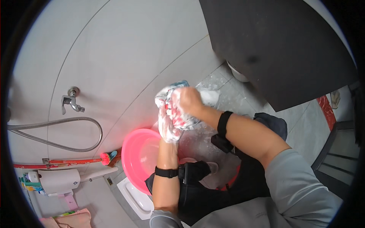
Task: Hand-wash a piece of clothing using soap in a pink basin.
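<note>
A soapy bundle of patterned cloth (181,121), white with red and dark patches, is held up above the wet floor, thick with foam. My left hand (167,127), coated in suds, is closed on its near left side. My right hand (189,99) is closed in a fist on its upper right part, slightly blurred. The fingertips of both hands are partly hidden by foam and cloth. Close to my left forearm stands a pink plastic basin (131,152); its inside shows pink with a pale sheen.
A chrome tap (70,100) and a looped metal hose (76,148) are on the left wall. A dark panel (281,45) juts in at upper right, with a white rounded object (237,72) under it. A white squat pan (137,201) lies beside the basin. Suds cover the grey floor tiles (213,80).
</note>
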Available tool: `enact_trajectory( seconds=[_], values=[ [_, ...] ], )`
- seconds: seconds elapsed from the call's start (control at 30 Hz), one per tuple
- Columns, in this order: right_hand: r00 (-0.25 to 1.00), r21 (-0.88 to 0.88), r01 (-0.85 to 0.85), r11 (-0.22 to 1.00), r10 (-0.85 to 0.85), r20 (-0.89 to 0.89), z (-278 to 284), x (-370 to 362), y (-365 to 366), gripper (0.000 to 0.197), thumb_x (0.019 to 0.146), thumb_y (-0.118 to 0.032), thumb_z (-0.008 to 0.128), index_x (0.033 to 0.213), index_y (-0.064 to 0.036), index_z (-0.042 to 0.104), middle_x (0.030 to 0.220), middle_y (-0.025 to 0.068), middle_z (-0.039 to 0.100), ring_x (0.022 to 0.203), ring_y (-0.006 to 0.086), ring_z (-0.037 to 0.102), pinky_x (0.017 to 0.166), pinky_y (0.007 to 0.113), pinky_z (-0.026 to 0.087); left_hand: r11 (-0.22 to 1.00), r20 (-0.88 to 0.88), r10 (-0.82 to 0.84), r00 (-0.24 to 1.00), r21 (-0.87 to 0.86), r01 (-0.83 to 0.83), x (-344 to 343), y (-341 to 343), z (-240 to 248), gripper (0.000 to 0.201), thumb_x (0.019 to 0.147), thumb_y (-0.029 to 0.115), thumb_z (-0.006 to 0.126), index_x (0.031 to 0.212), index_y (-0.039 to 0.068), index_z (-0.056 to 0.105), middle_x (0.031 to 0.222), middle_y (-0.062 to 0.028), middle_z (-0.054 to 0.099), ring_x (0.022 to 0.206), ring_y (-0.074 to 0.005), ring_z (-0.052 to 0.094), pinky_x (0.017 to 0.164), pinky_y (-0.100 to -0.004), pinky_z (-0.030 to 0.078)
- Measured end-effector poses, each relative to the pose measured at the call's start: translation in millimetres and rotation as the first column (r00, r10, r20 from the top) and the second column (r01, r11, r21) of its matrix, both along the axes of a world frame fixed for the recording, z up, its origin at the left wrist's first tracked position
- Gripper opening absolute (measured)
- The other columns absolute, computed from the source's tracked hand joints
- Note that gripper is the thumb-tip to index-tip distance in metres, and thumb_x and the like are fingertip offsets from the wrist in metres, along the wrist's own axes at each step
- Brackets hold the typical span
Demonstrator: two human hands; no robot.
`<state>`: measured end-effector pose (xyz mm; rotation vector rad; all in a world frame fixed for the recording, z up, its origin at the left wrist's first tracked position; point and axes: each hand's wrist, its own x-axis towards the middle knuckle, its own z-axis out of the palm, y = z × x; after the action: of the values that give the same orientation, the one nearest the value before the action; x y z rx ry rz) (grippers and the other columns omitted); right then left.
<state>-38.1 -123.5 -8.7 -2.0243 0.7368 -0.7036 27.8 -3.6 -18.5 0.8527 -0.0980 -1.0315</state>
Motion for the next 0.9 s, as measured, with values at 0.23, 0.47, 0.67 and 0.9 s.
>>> enact_trajectory(
  seconds=[0.23, 0.47, 0.67, 0.9],
  values=[
    [1.000, 0.751, 0.011, 0.660, 0.002, -0.017, 22.0, 2.6, -20.9, 0.084, 0.081, -0.066, 0.057, 0.135, -0.0032, 0.041, 0.122, 0.0246, 0.058, 0.109, 0.0329, 0.060, 0.094, 0.043, 0.046, 0.965, 0.894, 0.215, 0.394, -0.255, 0.053, -11.0, 4.0, 42.2, 0.066, 0.094, 0.055, 0.048, 0.130, 0.000, 0.047, 0.126, -0.0178, 0.056, 0.115, -0.0294, 0.056, 0.094, -0.0443, 0.049],
    [0.944, 0.913, -0.295, 0.282, 0.237, 0.231, 19.8, -5.9, -42.7, 0.077, 0.080, -0.018, 0.075, 0.142, 0.0005, 0.034, 0.113, 0.0167, 0.063, 0.090, 0.0183, 0.064, 0.072, 0.033, 0.054, 0.999, 0.086, 0.052, 0.995, -0.011, -0.051, 6.4, 6.8, 81.4, 0.055, 0.096, 0.046, 0.050, 0.128, 0.001, 0.049, 0.119, -0.0135, 0.060, 0.103, -0.0296, 0.063, 0.088, -0.0450, 0.054],
    [0.911, 0.757, -0.317, 0.572, -0.039, 0.411, 39.1, 5.6, -49.7, 0.052, 0.087, -0.001, 0.062, 0.136, -0.0007, 0.045, 0.115, 0.0127, 0.062, 0.096, 0.0165, 0.063, 0.075, 0.028, 0.055, 0.974, 0.613, 0.039, 0.789, 0.155, -0.168, 47.4, 21.7, 50.3, 0.048, 0.098, 0.042, 0.048, 0.125, 0.002, 0.053, 0.106, -0.0128, 0.066, 0.087, -0.0212, 0.067, 0.072, -0.0352, 0.057],
    [0.887, 0.284, -0.335, 0.899, 0.199, 0.416, 10.8, -1.1, 6.8, 0.017, 0.084, -0.014, 0.066, 0.096, -0.0020, 0.065, 0.088, 0.0116, 0.068, 0.082, 0.0188, 0.066, 0.071, 0.035, 0.052, 0.966, -0.201, -0.256, 0.946, -0.098, 0.240, 4.1, -7.0, 15.6, 0.069, 0.093, 0.058, 0.044, 0.138, 0.006, 0.039, 0.129, -0.0165, 0.054, 0.119, -0.0310, 0.053, 0.098, -0.0492, 0.045]
  ],
)
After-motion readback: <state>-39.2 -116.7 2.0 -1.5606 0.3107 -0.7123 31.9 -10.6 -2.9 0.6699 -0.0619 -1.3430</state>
